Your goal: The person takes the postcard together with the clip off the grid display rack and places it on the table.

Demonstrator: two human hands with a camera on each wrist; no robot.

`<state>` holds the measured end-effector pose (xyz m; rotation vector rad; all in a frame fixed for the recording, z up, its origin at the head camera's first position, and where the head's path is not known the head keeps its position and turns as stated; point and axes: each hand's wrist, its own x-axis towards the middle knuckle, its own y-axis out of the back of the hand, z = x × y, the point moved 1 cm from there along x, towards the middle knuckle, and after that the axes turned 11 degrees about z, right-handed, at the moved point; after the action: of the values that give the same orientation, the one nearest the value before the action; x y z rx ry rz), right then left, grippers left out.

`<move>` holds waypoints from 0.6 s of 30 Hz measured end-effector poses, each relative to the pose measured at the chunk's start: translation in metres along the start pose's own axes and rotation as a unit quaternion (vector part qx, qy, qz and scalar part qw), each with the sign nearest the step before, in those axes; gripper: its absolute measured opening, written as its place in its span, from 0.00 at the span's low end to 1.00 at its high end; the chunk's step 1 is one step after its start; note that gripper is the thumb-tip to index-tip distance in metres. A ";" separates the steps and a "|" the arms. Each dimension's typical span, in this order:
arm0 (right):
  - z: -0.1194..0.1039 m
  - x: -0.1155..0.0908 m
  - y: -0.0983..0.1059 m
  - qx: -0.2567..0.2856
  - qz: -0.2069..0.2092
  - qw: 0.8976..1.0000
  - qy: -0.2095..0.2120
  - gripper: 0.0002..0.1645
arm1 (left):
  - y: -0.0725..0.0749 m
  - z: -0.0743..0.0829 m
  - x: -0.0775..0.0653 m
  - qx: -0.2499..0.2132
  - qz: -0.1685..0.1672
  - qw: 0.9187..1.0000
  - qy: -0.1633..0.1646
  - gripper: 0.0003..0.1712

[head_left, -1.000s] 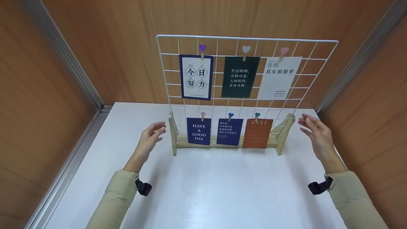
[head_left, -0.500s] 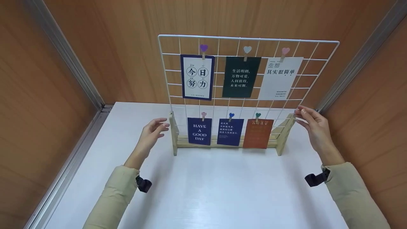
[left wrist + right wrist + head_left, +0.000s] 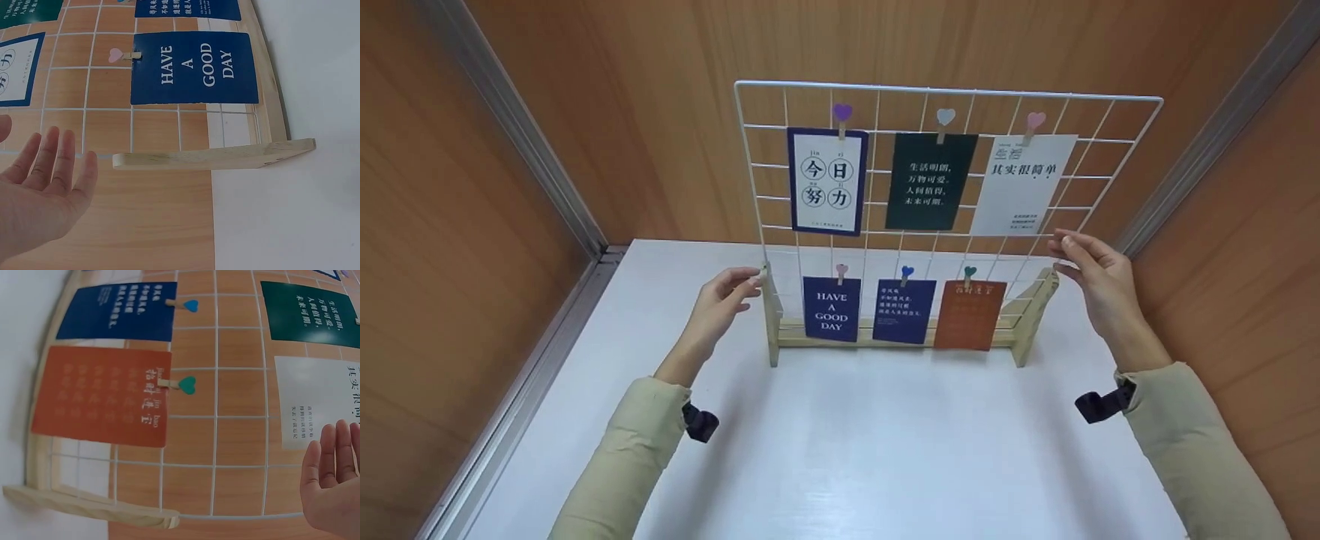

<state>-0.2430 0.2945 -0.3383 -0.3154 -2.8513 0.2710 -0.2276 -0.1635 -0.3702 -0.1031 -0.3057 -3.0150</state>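
Note:
A white wire grid panel (image 3: 1050,94) stands upright in a wooden stand (image 3: 1035,322). Heart-topped clothespins, such as the purple one (image 3: 843,114), hold cards on it in two rows. Among them are a dark green card (image 3: 931,217), a blue "HAVE A GOOD DAY" card (image 3: 831,309) and an orange card (image 3: 970,330). My left hand (image 3: 716,307) is at the grid's left edge, just above the stand's end; its fingers (image 3: 62,163) are spread and loosely straight. At the right edge, my right hand (image 3: 1102,292) has its fingertips by the wire, fingers (image 3: 343,455) extended; its thumb is cut off in the right wrist view.
The stand rests on a white table (image 3: 840,450). Wood-grain panels (image 3: 660,112) rise behind and on both sides, with metal corner posts (image 3: 532,142). A black wrist camera (image 3: 701,424) sits at each sleeve cuff.
Both hands have moved forward and inward to the grid's side edges, the right one rising higher along its edge. The grid and cards shift only slightly in view.

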 end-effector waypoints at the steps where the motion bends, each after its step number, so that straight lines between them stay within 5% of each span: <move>1: -0.002 0.001 -0.002 0.001 0.000 1.000 0.003 0.15 | 0.000 0.001 0.000 -0.001 -0.001 1.000 -0.003 0.20; 18: -0.024 0.011 -0.037 -0.014 -0.006 0.999 0.033 0.14 | -0.007 0.020 0.009 0.006 -0.002 1.000 -0.010 0.19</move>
<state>-0.2534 0.2657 -0.3051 -0.3061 -2.7935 0.2148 -0.2360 -0.1532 -0.3512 -0.1312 -0.3253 -3.0172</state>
